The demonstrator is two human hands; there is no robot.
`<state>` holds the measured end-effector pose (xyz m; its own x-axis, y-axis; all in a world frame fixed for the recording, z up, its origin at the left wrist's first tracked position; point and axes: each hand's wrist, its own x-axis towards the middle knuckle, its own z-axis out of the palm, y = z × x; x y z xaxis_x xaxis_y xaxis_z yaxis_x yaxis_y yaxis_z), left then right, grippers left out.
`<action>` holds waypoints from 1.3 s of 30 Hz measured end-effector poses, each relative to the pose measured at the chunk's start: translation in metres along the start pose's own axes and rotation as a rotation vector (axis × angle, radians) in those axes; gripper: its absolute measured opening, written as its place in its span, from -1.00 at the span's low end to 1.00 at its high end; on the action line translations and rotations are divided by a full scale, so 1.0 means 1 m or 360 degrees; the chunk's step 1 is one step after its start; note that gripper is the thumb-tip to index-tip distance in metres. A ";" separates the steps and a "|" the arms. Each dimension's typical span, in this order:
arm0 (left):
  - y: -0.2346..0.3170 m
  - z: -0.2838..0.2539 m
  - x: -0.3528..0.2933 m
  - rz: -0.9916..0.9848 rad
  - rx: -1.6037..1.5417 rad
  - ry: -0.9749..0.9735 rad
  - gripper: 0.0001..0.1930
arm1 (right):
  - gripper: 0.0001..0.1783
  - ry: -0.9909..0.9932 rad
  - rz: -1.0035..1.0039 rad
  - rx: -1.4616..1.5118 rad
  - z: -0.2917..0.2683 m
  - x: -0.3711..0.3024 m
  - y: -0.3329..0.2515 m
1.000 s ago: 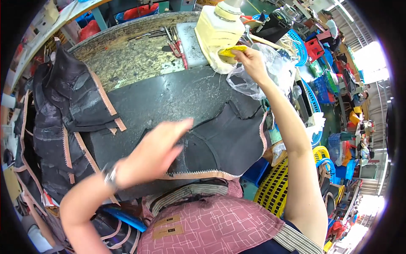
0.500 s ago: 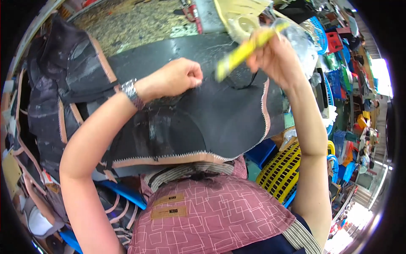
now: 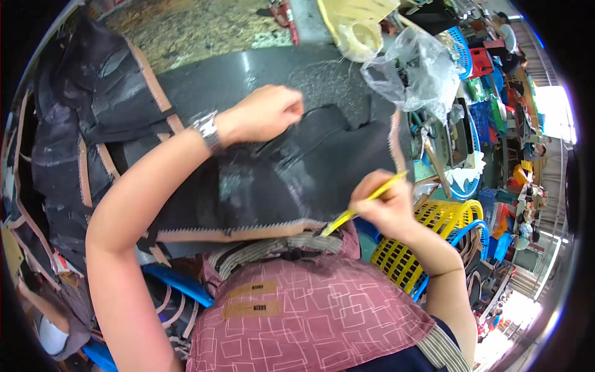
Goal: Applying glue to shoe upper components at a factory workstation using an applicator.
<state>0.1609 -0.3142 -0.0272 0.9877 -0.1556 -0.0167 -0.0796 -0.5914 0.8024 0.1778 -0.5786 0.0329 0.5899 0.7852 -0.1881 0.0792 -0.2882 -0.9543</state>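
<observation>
A black sheet-like panel (image 3: 260, 192) with a zigzag-stitched pinkish-tan edge strip lies in front of me. My left hand (image 3: 266, 113) is closed at its far part, the fingers pinching what looks like a raised edge of the panel; the fingertips are partly hidden. My right hand (image 3: 385, 204) grips a slim yellow-handled brush (image 3: 362, 206), slanted down to the left. Its dark tip is at the panel's near stitched edge, close to my apron; whether it touches cannot be told. Shiny wet-looking streaks mark the panel's surface.
More black panels with tan strips (image 3: 93, 136) are heaped at the left. A cream-coloured pot (image 3: 361, 44) and a clear plastic bag (image 3: 427, 71) stand beyond the panel. Yellow (image 3: 409, 245) and blue baskets are at the right. People sit farther off at the right.
My right hand has come down toward me with the brush, from the far side to the near edge. My left hand has shifted slightly right. A shiny streak now shows mid-panel.
</observation>
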 end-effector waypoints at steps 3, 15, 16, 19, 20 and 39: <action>0.007 -0.019 -0.030 -0.0171 -0.0069 -0.0126 -0.90 | -0.77 0.0707 -0.0563 0.0457 -0.042 0.043 -0.025; 0.019 -0.024 0.000 0.0316 0.0089 -0.0698 -0.87 | -0.81 0.0863 -0.0317 -0.0138 -0.134 0.215 0.027; 0.011 -0.025 -0.007 0.0408 -0.0010 -0.0367 -0.91 | -0.81 0.0885 -0.0195 0.0091 -0.140 0.216 0.026; 0.015 -0.061 -0.018 -0.0096 -0.0149 -0.0247 -0.87 | -0.82 0.0952 -0.0095 0.0206 -0.155 0.212 0.029; 0.013 -0.059 -0.020 0.0166 -0.0185 -0.0219 -0.84 | -0.81 0.0914 0.0008 0.0276 -0.158 0.210 0.033; -0.027 -0.057 -0.041 -0.0205 0.0155 -0.0125 -0.85 | -0.88 0.0012 -0.0251 0.0010 0.058 0.061 -0.008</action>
<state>0.1303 -0.2467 -0.0142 0.9773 -0.1326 -0.1653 0.0306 -0.6836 0.7292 0.1668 -0.4963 0.0154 0.5764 0.8164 -0.0338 0.1666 -0.1579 -0.9733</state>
